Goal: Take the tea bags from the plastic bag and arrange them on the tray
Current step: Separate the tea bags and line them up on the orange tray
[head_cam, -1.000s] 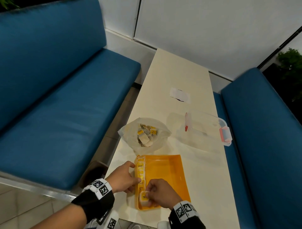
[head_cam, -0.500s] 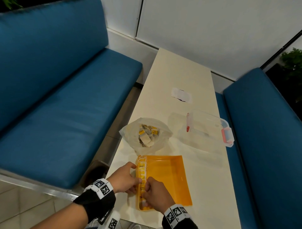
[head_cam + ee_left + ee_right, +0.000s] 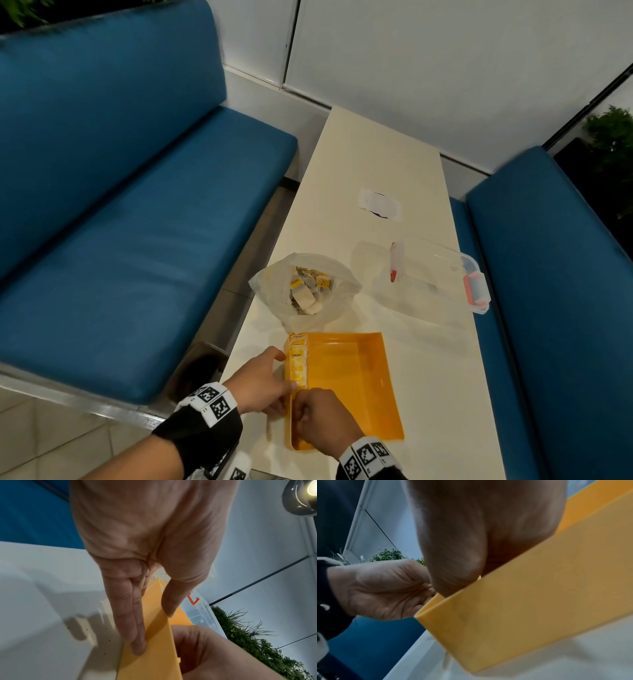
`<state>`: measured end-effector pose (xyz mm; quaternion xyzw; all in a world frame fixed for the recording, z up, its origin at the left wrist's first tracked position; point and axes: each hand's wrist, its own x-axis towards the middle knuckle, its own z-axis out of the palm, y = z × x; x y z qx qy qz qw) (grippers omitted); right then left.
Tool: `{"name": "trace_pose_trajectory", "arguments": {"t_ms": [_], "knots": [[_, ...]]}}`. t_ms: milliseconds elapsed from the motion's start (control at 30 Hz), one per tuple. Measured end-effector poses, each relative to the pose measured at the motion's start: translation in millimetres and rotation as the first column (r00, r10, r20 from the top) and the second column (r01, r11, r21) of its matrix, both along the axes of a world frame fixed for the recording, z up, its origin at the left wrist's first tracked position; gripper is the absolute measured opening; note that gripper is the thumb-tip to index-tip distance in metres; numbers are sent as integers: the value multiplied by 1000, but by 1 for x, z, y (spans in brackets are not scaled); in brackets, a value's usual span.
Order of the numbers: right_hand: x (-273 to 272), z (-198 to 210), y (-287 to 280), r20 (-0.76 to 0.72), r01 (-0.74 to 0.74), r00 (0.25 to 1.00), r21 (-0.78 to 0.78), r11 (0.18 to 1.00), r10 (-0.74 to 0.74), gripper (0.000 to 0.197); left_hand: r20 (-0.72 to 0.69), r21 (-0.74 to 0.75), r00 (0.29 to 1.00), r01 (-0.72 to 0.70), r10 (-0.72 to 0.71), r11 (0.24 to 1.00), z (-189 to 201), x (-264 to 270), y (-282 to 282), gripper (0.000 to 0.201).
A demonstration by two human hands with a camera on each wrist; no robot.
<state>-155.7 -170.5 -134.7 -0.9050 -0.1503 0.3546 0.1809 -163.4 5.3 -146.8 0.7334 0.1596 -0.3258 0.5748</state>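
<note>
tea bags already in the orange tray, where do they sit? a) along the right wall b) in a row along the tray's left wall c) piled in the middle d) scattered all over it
b: the head view shows the tea bags lined up in a single row against the left wall of the orange tray, with the rest of the tray floor bare and both hands at that wall's near end.

Black sleeves [image 3: 200,433] cover both forearms. Each wrist wears a white band [image 3: 214,404] printed with black square code markers; the right band [image 3: 366,457] matches. Both hands are bare.
</note>
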Motion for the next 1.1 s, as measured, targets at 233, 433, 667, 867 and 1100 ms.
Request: {"name": "trace_pose_trajectory", "arguments": {"t_ms": [233,433,667,867,1100], "knots": [[30,49,-9,86,312,940,167,935,-329,20,5,188,965,257,-263,948,61,8,15,28],[106,100,-9,238,507,715,469,723,-657,61,456,385,857,52,-239,921,116,74,10,14],[135,115,13,329,433,698,513,741,-636,9,433,508,863,6,-261,861,85,126,18,26],[139,120,14,404,352,705,514,782,-583,12,425,619,850,-23,-311,785,82,132,17,38],[131,118,15,395,311,763,469,827,-511,16,163,798,747,284,-644,531,69,172,-10,32]]}}
